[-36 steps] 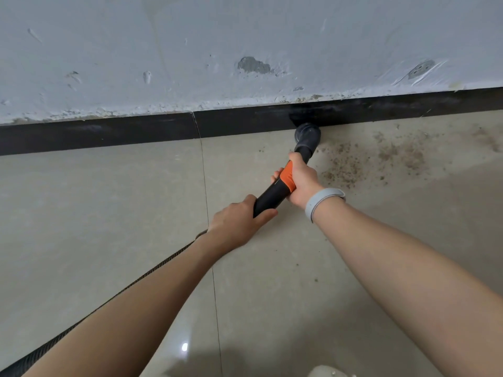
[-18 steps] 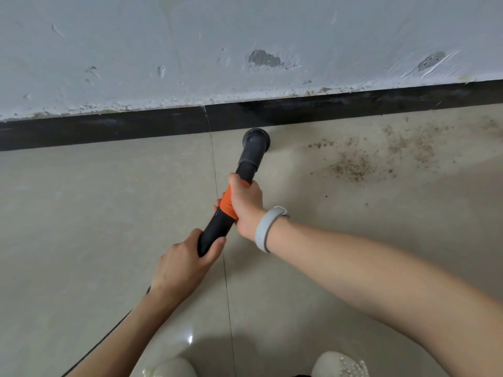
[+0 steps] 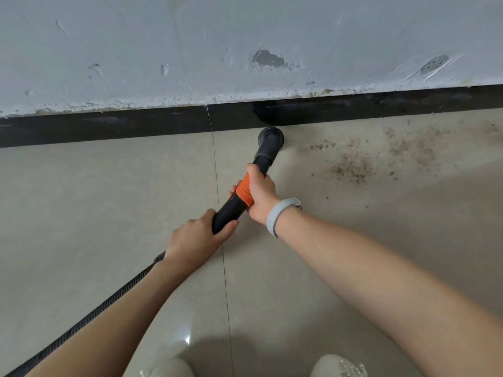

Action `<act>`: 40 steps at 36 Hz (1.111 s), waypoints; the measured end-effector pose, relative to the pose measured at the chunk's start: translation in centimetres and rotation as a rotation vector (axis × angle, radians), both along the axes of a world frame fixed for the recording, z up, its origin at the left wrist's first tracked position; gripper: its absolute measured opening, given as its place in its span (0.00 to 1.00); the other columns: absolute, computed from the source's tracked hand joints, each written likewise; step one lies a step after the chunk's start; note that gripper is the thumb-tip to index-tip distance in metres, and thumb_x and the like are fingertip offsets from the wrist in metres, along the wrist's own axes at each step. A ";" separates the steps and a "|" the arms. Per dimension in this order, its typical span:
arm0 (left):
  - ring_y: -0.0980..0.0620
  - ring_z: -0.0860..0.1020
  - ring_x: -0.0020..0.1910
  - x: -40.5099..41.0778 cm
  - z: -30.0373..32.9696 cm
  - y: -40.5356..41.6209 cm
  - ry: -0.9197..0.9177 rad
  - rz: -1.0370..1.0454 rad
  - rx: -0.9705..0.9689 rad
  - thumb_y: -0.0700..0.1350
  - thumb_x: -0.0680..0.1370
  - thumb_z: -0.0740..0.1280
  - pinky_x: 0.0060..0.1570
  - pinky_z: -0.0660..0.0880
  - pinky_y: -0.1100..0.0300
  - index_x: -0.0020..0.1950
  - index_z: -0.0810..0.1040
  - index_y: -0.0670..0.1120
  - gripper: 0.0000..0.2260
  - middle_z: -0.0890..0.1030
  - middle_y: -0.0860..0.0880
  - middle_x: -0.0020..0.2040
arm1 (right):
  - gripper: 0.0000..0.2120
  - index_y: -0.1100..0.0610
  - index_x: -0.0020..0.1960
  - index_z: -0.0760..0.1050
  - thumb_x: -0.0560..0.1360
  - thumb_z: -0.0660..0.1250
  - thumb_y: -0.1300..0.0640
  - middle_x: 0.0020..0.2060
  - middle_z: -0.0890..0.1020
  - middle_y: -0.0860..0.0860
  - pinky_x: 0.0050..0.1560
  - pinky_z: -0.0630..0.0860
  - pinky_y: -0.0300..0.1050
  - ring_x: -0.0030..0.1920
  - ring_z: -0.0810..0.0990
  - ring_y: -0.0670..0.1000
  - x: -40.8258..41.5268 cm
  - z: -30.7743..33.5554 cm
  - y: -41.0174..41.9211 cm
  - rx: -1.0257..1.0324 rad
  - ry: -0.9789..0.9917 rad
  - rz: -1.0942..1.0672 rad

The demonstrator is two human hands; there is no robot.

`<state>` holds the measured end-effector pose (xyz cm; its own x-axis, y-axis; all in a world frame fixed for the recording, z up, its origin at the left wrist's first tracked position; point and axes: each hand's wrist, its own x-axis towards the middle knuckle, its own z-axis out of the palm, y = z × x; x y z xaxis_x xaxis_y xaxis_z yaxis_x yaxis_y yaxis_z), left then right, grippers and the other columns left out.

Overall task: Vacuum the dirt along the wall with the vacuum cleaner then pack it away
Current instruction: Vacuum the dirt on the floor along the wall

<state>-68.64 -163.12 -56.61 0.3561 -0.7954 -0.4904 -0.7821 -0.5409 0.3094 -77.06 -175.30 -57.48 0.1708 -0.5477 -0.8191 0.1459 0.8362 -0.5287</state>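
Observation:
A black vacuum wand with an orange band (image 3: 243,191) points at the wall. Its round nozzle (image 3: 270,137) sits on the floor right at the black skirting (image 3: 109,126). My right hand (image 3: 260,192) grips the wand at the orange band, a grey wristband behind it. My left hand (image 3: 196,237) grips the wand's lower end. A ribbed black hose (image 3: 89,317) runs from under my left forearm to the bottom left corner. Brown dirt (image 3: 353,165) lies scattered on the beige tiles to the right of the nozzle, along the skirting. The vacuum's body is out of view.
The pale wall (image 3: 245,36) above the skirting is chipped and patchy. A tile joint (image 3: 221,240) runs from the skirting toward me. The tips of two white shoes (image 3: 171,367) show at the bottom edge.
The nozzle has gone forward and right from the open tile to the skirting, close to the dirt. Both hands keep their grip on the wand.

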 end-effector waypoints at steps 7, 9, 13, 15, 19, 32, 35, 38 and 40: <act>0.48 0.75 0.36 -0.1 0.0 -2.9 -0.016 -0.097 0.033 0.66 0.77 0.55 0.35 0.66 0.57 0.46 0.66 0.49 0.19 0.73 0.51 0.35 | 0.09 0.59 0.50 0.67 0.76 0.64 0.54 0.32 0.73 0.55 0.37 0.78 0.47 0.28 0.75 0.53 -1.0 -0.2 -2.3 0.004 -0.040 -0.032; 0.48 0.75 0.37 -0.6 -0.2 -3.4 -0.011 -0.132 0.042 0.66 0.78 0.55 0.36 0.66 0.57 0.47 0.66 0.50 0.19 0.73 0.51 0.35 | 0.10 0.59 0.51 0.68 0.76 0.64 0.53 0.32 0.74 0.55 0.38 0.78 0.47 0.28 0.75 0.53 -1.6 -0.6 -2.7 -0.007 -0.025 -0.029; 0.47 0.76 0.38 -1.8 -0.4 -4.7 -0.002 -0.187 0.048 0.66 0.77 0.54 0.36 0.67 0.56 0.49 0.65 0.49 0.20 0.74 0.50 0.37 | 0.11 0.60 0.49 0.68 0.76 0.65 0.53 0.31 0.74 0.55 0.37 0.78 0.47 0.28 0.76 0.53 -3.3 -1.1 -3.8 -0.021 -0.007 -0.050; 0.46 0.76 0.39 -2.4 -0.4 -5.7 0.001 -0.214 0.051 0.66 0.77 0.54 0.37 0.67 0.56 0.50 0.65 0.49 0.21 0.75 0.49 0.39 | 0.11 0.61 0.48 0.68 0.77 0.64 0.53 0.31 0.74 0.55 0.36 0.78 0.46 0.28 0.76 0.52 -4.3 -1.0 -4.6 -0.023 -0.006 -0.075; 0.47 0.75 0.40 -3.7 0.0 -8.3 0.011 -0.281 0.061 0.67 0.77 0.53 0.38 0.67 0.55 0.50 0.65 0.49 0.21 0.73 0.50 0.39 | 0.11 0.61 0.47 0.68 0.76 0.65 0.53 0.28 0.74 0.55 0.34 0.78 0.45 0.25 0.75 0.52 -6.1 -0.8 -6.5 -0.007 -0.001 -0.172; 0.49 0.74 0.36 -1.5 0.4 -4.4 -0.050 -0.181 0.035 0.67 0.77 0.54 0.36 0.67 0.56 0.48 0.65 0.50 0.20 0.73 0.52 0.35 | 0.10 0.59 0.43 0.67 0.76 0.64 0.53 0.26 0.73 0.54 0.33 0.76 0.44 0.24 0.74 0.52 -3.0 -1.3 -3.8 0.024 -0.085 -0.124; 0.50 0.74 0.34 1.2 0.6 -1.6 -0.093 -0.058 0.019 0.66 0.77 0.55 0.35 0.67 0.57 0.45 0.66 0.50 0.19 0.74 0.52 0.34 | 0.09 0.58 0.45 0.67 0.76 0.64 0.54 0.29 0.73 0.55 0.35 0.77 0.46 0.25 0.74 0.53 0.6 -1.2 -1.4 0.032 -0.107 -0.068; 0.50 0.74 0.33 3.4 1.0 1.0 -0.112 0.077 0.007 0.65 0.76 0.58 0.35 0.67 0.57 0.42 0.66 0.50 0.19 0.75 0.51 0.33 | 0.08 0.58 0.47 0.68 0.76 0.64 0.54 0.31 0.73 0.55 0.37 0.78 0.48 0.28 0.75 0.53 3.8 -0.8 0.7 0.052 -0.137 0.030; 0.48 0.75 0.34 4.3 0.9 2.6 -0.090 0.160 -0.011 0.64 0.76 0.59 0.35 0.67 0.56 0.41 0.67 0.49 0.18 0.76 0.49 0.33 | 0.08 0.58 0.48 0.68 0.76 0.64 0.54 0.32 0.74 0.55 0.37 0.78 0.48 0.29 0.75 0.53 5.4 -0.6 1.8 0.062 -0.138 0.109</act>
<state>-64.35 -160.52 -55.70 0.5206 -0.7303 -0.4424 -0.7113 -0.6575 0.2485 -71.67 -173.52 -58.05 0.3392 -0.4687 -0.8156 0.1198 0.8815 -0.4567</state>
